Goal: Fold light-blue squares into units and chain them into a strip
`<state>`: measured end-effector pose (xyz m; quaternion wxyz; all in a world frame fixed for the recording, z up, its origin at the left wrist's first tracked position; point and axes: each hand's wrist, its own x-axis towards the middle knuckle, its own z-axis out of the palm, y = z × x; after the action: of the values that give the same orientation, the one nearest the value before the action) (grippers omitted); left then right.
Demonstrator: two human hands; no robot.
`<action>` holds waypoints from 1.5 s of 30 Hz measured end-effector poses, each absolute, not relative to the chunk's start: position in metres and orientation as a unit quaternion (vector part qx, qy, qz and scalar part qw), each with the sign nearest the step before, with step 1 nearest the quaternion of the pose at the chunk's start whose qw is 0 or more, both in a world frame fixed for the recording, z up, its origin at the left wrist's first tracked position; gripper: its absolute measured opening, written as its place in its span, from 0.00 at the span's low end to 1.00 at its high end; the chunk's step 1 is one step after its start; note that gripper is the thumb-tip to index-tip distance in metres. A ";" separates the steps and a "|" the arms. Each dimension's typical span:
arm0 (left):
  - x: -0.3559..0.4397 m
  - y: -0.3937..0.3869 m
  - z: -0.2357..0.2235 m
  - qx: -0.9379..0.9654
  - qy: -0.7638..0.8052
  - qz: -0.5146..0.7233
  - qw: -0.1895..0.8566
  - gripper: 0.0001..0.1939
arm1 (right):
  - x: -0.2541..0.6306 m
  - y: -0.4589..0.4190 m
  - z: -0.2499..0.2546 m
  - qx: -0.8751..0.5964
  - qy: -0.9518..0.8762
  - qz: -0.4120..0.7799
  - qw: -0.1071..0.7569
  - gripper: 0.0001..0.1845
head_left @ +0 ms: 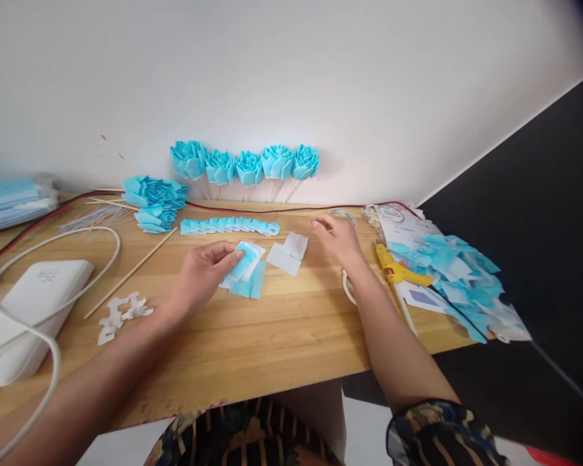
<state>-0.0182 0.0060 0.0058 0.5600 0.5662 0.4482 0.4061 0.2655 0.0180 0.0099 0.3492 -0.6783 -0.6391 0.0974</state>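
My left hand (206, 266) pinches a small stack of blue and white fabric squares (247, 275) between thumb and fingers, just above the wooden table (252, 349). To the right of the stack, white squares (289, 254) lie overlapping on the wood. My right hand (336, 238) is raised beyond them with its fingers curled together; whatever may be in its fingertips is too small to see. Behind both hands runs a row of folded blue petals (230, 225). Several blue fabric roses (249, 168) on sticks lean against the wall, and more roses (155, 200) lie at the left.
At right, a yellow glue gun (401, 266) rests by a heap of blue fabric pieces (459, 278). A tape roll (348, 288) is partly behind my right forearm. At left are a white power bank (36, 317) with a cable, a wooden stick (131, 273) and white paper scraps (121, 315).
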 end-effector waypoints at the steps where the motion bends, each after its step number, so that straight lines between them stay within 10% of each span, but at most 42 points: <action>1: -0.018 0.006 0.006 0.566 0.447 0.407 0.560 0.15 | 0.267 0.018 0.009 -0.705 -0.642 0.069 0.295 0.15; 5: -0.018 0.006 0.006 0.569 0.445 0.411 0.556 0.15 | 0.266 0.017 0.003 -0.754 -0.638 0.031 0.153 0.18; 14: -0.017 0.005 0.005 0.581 0.443 0.405 0.549 0.15 | 0.260 0.025 -0.008 -0.716 -0.683 0.023 0.140 0.10; 22: -0.017 -0.002 0.016 0.633 0.398 0.381 0.544 0.10 | 0.230 0.005 0.013 -0.580 -0.681 0.259 0.364 0.09; 40: -0.017 0.001 0.012 0.553 0.433 0.403 0.587 0.09 | 0.190 -0.015 0.016 -0.456 -0.601 0.487 0.439 0.24; 45: -0.018 0.001 0.010 0.542 0.425 0.405 0.601 0.10 | 0.187 -0.015 0.013 -0.420 -0.572 0.557 0.432 0.15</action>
<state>-0.0184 0.0012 0.0104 0.6013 0.5421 0.4246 0.4052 0.1871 -0.0150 0.0133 0.4316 -0.4203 -0.5720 0.5566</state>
